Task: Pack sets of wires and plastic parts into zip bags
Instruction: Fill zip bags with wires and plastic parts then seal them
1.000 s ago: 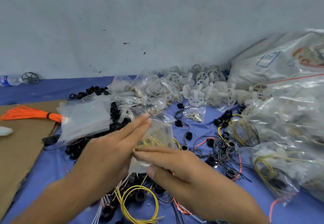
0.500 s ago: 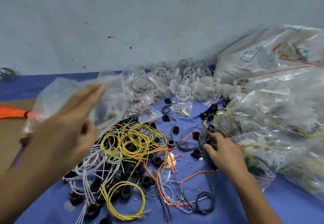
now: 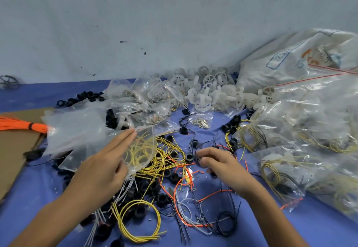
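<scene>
As the left hand (image 3: 102, 167) pinched an empty zip bag (image 3: 142, 150) between straight fingers and thumb just above the yellow wires (image 3: 168, 150), the right hand (image 3: 222, 167) curled its fingertips down among black plastic rings (image 3: 188, 157) at the middle of the blue sheet (image 3: 300, 233); whether they had closed on a piece could not be told.

Clutter hemmed both hands. A stack of empty bags (image 3: 77, 130) lay beside the left hand, over part of a cardboard sheet (image 3: 13, 150) and an orange wire bundle (image 3: 19, 124) at the left edge. Orange wires (image 3: 211, 193), black wires (image 3: 224, 225) and a yellow coil (image 3: 139, 221) sprawled between the forearms toward the near edge. Packed bags (image 3: 310, 130) were heaped along the right edge, with a large white sack (image 3: 286, 59) behind them against the wall (image 3: 174, 24). White plastic wheels (image 3: 203, 99) and bags of small parts (image 3: 145, 99) crowded the far edge, and a small bag of metal pins (image 3: 201, 123) lay just in front of them.

Bare sheet showed at the near right corner and in a strip along the far left edge, where a dark wheel (image 3: 8, 82) stood by the wall.
</scene>
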A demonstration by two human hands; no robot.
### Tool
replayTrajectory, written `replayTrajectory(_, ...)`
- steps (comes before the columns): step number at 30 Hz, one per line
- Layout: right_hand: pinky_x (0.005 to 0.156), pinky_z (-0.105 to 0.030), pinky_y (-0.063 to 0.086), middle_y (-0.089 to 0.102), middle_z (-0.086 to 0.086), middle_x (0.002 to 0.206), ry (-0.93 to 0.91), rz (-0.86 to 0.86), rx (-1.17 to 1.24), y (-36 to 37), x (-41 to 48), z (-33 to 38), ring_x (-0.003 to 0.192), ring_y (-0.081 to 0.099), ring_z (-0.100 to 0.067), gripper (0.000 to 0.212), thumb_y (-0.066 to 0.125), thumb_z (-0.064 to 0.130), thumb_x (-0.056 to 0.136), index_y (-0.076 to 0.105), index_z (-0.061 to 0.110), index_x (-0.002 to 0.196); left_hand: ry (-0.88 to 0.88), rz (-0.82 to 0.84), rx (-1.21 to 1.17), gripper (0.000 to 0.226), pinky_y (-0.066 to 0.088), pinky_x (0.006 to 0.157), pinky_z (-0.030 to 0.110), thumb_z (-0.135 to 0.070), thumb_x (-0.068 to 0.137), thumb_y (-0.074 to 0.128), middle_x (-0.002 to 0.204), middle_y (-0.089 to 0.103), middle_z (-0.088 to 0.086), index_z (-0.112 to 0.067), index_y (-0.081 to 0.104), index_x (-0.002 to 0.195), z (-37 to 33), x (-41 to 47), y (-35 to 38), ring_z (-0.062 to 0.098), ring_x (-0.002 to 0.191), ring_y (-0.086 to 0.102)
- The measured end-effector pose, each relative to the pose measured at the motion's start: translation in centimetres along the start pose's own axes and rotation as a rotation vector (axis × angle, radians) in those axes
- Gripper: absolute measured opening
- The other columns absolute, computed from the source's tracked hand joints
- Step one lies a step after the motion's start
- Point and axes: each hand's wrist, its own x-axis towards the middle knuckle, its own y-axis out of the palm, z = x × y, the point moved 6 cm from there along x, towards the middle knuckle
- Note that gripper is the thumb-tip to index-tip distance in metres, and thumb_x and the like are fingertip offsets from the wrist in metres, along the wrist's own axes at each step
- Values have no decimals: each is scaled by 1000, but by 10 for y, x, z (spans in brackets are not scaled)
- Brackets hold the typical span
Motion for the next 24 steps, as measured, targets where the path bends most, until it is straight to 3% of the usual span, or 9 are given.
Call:
replayTrajectory(2, 82, -26, 47, 64, 10, 102, -64, -156, -219, -14, 5, -1, 95, 61, -5, 19, 56, 31, 97, 64, 33, 114, -1, 0, 1, 80, 49, 48, 31, -8, 89, 57, 154, 9, -41, -41, 23, 154, 0, -2, -1, 12, 52, 54)
replayTrajectory(4, 90, -36, 45, 57, 5, 119, -39, -333, -661, -31, 6, -4, 106, 57, -19, 29, 52, 40, 97, 59, 29, 123, -4, -3, -7, 80, 49, 48, 31, -7, 88, 58, 154, 11, -40, -40, 24, 154, -1, -5, -3, 13, 52, 55)
replayTrajectory(6, 96, -39, 42, 52, 0, 132, 59, -318, -990, -29, 7, -15, 115, 51, -27, 40, 47, 45, 97, 52, 27, 132, -11, 0, -17, 81, 50, 48, 31, -7, 88, 59, 153, 11, -41, -40, 25, 153, -2, -6, -4, 12, 52, 55)
replayTrajectory(8, 99, -37, 39, 51, 2, 134, 43, -246, -1073, -12, 8, -24, 119, 47, -27, 40, 45, 46, 97, 51, 28, 133, -10, 3, -21, 83, 49, 48, 31, -6, 88, 59, 153, 11, -41, -42, 23, 153, -3, -6, -2, 12, 54, 54)
replayTrajectory(13, 89, -38, 44, 67, 0, 111, -169, -123, -743, 15, 4, -7, 108, 58, -26, 25, 55, 22, 95, 61, 20, 119, 9, 24, -30, 81, 46, 50, 27, -9, 90, 55, 153, 7, -42, -44, 19, 153, -10, -4, 5, 10, 61, 56)
replayTrajectory(17, 85, -19, 49, 72, 11, 101, -185, -258, -346, -11, -7, 26, 97, 64, 2, 24, 62, 17, 95, 66, 21, 119, 9, 12, -43, 81, 48, 50, 30, -9, 89, 56, 154, 9, -40, -44, 21, 153, -9, -5, 2, 8, 59, 55)
replayTrajectory(21, 77, -24, 54, 75, 2, 91, -201, -282, 127, -28, -14, 58, 87, 68, -10, 23, 55, 11, 99, 62, 22, 119, 4, -14, -66, 81, 49, 59, 33, -8, 87, 57, 154, 12, -39, -43, 26, 153, -9, -5, -1, -1, 64, 54)
replayTrajectory(24, 71, -25, 54, 70, -8, 91, -164, -196, 551, -26, -12, 68, 82, 64, -18, 28, 54, 15, 99, 56, 15, 127, 14, 1, -67, 80, 46, 58, 29, -9, 89, 56, 154, 9, -41, -42, 24, 153, -11, -4, 2, -2, 66, 53)
